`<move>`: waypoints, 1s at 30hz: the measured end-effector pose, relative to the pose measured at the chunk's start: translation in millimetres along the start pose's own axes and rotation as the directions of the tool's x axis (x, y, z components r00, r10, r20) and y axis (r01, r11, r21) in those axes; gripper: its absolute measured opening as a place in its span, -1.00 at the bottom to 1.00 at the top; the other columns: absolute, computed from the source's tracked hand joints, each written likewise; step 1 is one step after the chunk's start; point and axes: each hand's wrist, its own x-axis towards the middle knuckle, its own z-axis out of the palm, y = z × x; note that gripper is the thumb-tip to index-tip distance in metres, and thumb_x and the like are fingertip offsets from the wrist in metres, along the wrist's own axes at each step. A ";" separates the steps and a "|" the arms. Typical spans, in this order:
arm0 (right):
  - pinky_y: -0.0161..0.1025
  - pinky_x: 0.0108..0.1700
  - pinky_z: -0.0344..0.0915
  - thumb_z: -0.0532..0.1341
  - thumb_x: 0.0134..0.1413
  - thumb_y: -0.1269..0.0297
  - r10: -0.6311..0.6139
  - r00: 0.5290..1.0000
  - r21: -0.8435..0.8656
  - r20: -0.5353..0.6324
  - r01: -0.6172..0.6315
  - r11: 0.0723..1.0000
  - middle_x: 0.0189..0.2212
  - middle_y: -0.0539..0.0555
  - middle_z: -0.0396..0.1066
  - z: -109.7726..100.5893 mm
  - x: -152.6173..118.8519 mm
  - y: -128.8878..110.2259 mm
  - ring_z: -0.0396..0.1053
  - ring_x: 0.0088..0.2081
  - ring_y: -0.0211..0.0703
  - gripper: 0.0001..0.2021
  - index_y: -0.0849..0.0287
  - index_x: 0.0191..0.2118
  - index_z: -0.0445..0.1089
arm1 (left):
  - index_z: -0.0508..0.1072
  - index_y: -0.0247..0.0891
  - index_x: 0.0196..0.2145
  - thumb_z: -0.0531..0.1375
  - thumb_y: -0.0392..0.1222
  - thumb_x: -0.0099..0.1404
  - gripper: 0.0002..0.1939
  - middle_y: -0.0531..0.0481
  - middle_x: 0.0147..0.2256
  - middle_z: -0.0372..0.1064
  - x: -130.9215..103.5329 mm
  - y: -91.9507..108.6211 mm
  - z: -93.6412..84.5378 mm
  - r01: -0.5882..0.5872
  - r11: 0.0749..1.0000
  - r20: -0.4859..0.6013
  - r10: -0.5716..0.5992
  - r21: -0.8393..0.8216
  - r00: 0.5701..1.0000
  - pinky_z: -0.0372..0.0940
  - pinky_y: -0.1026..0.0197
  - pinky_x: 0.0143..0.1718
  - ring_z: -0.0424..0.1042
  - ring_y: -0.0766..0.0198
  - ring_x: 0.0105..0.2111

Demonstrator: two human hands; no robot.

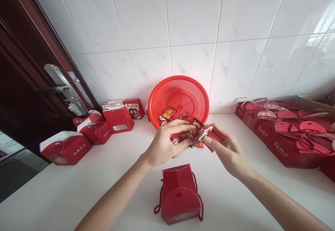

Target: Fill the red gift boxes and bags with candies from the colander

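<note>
My left hand (167,138) pinches a dark red wrapped candy (191,135) between thumb and fingers. Beside it, my right hand (227,150) grips a red candy packet (208,134) with white lettering, its thumb on the front. The two packets touch or overlap in front of a tilted red plastic basket (180,80). Inside the basket lie more wrapped sweets, among them a red and gold packet (169,113). Nearer me on the table stands a small red gift box (180,196) with cords at both sides; its inside is hidden.
At the left stand several open red boxes (66,149) and a red box with a cut-out window (119,119). Rows of closed red gift boxes (282,143) fill the right side of the white table (125,178). A tiled wall (193,21) rises behind; a dark door (26,49) is at left.
</note>
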 end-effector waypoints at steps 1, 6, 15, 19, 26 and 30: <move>-0.26 -0.33 0.24 0.35 0.17 0.04 0.006 1.000 -0.001 -0.001 -0.006 1.000 -0.28 0.07 0.47 0.4 0.0 -0.2 0.29 -0.30 -0.13 -0.77 0.06 -0.17 0.51 | 0.61 -0.11 -0.01 0.33 -0.32 0.24 -0.65 -0.08 0.02 0.53 -0.2 0.3 -0.4 -0.007 1.000 0.006 0.007 0.001 1.000 0.44 0.08 0.12 0.53 0.08 0.03; -0.17 -0.24 0.31 0.34 0.19 0.09 0.051 0.999 0.088 0.016 -0.052 0.995 -0.22 0.09 0.51 1.2 1.4 2.1 0.35 -0.28 -0.08 -0.70 0.04 0.00 0.51 | 0.44 -0.09 0.20 0.34 -0.23 0.28 -0.46 -0.09 0.08 0.51 -2.7 -2.0 -1.3 0.049 0.992 0.020 -0.047 -0.116 0.999 0.45 0.03 0.13 0.50 0.05 0.09; -0.02 0.02 0.41 0.37 0.15 0.11 0.055 0.997 0.257 -0.046 -0.042 0.966 -0.08 0.16 0.57 7.7 3.4 -2.4 0.47 -0.01 0.12 -0.74 0.09 -0.08 0.56 | 0.46 -0.17 0.12 0.42 -0.12 0.19 -0.45 -0.14 -0.03 0.56 2.6 -6.7 -2.7 0.193 0.947 -0.014 -0.203 -0.257 0.979 0.54 0.10 -0.08 0.56 0.05 -0.03; -0.03 0.03 0.41 0.36 0.17 0.14 0.032 0.997 0.272 -0.070 -0.012 0.962 -0.04 0.13 0.56 7.2 3.2 -1.5 0.49 -0.03 0.09 -0.76 0.07 -0.07 0.56 | 0.57 -0.22 -0.05 0.36 -0.04 0.26 -0.66 -0.07 -0.20 0.59 4.5 -2.2 -3.8 0.289 0.930 0.102 -0.273 -0.228 0.957 0.54 0.14 -0.20 0.59 0.13 -0.22; -0.05 -0.04 0.42 0.37 0.16 0.14 0.050 0.996 0.230 -0.069 -0.032 0.973 -0.10 0.14 0.57 5.0 4.3 0.2 0.49 -0.08 0.08 -0.76 0.08 -0.08 0.55 | 0.61 -0.29 -0.27 0.30 -0.08 0.32 -0.79 -0.08 -0.28 0.60 4.5 0.7 -6.4 0.272 0.942 0.156 -0.244 -0.198 0.957 0.50 0.15 -0.21 0.58 0.13 -0.25; -0.13 -0.14 0.39 0.37 0.16 0.13 0.033 0.998 0.147 -0.047 -0.026 0.989 -0.14 0.11 0.56 0.8 2.9 -2.3 0.46 -0.15 0.00 -0.75 0.06 -0.06 0.54 | 0.62 -0.31 -0.24 0.32 -0.09 0.31 -0.79 -0.10 -0.26 0.61 5.4 -0.5 -10.2 0.297 0.921 0.189 -0.254 -0.252 0.949 0.49 0.16 -0.21 0.58 0.11 -0.24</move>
